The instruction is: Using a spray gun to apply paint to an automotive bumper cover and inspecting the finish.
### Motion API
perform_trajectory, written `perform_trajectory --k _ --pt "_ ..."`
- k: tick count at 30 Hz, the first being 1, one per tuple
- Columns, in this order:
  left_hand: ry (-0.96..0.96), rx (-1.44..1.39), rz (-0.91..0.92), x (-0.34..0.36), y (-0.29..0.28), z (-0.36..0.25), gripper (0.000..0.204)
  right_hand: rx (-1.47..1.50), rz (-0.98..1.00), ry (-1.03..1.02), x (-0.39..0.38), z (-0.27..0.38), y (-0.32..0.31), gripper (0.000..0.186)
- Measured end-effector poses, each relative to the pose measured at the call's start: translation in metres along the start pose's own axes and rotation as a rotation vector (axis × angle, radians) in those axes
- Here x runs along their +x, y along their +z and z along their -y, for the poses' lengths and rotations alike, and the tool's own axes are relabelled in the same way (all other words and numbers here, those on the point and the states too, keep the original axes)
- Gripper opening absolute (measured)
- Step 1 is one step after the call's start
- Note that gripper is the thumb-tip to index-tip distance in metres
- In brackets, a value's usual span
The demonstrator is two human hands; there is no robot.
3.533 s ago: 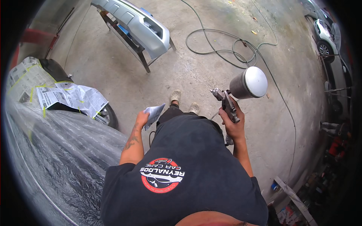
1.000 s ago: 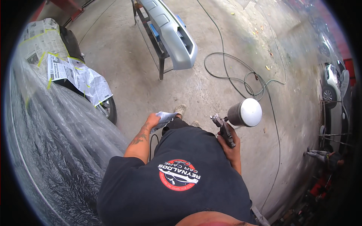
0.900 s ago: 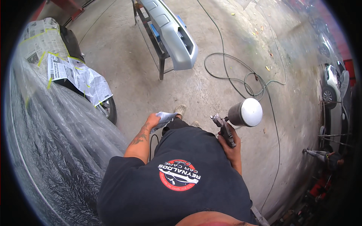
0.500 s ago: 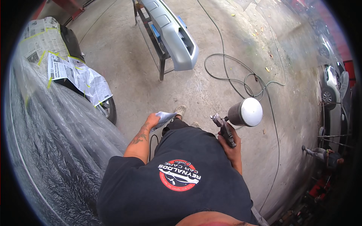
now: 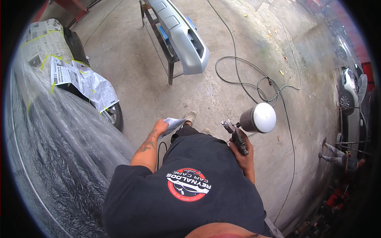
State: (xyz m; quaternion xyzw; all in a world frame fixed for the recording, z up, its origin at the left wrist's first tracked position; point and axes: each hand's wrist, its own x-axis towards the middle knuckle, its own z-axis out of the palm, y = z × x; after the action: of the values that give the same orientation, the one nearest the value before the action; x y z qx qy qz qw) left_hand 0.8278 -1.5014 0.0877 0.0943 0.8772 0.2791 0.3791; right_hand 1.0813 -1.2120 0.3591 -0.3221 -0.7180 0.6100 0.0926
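My left hand is closed on a piece of paper beside my left thigh. My right hand grips a dark metal spray gun with a cup and silver lid on its upper right; the gun is held just right of my body. Ahead of me, a silver bumper rests on a dark metal stand with blue pads. To my left is a car draped in plastic sheeting, with newspaper taped above its wheel.
A looped air hose lies on the concrete floor. Parked cars line the right side. A person in grey trousers is at the lower right, near red objects.
Since 3.5 seconds ago the view has shifted, moving the bumper right and the spray gun lower. In the last second my hands stay still, while the person at the right moves their legs.
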Motion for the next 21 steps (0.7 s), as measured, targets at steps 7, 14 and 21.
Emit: perform_trajectory --k 7,14,21 --pt "-0.022 0.01 -0.012 0.0 0.003 0.009 0.032 0.007 0.012 0.002 0.0 0.001 -0.001 0.056" --pt "-0.048 0.005 -0.016 -0.001 0.006 0.018 0.034 0.01 0.022 -0.025 0.001 -0.003 -0.004 0.056" --pt "-0.06 0.048 -0.037 -0.022 -0.002 0.011 0.038 0.05 0.05 -0.022 0.001 -0.002 -0.008 0.053"
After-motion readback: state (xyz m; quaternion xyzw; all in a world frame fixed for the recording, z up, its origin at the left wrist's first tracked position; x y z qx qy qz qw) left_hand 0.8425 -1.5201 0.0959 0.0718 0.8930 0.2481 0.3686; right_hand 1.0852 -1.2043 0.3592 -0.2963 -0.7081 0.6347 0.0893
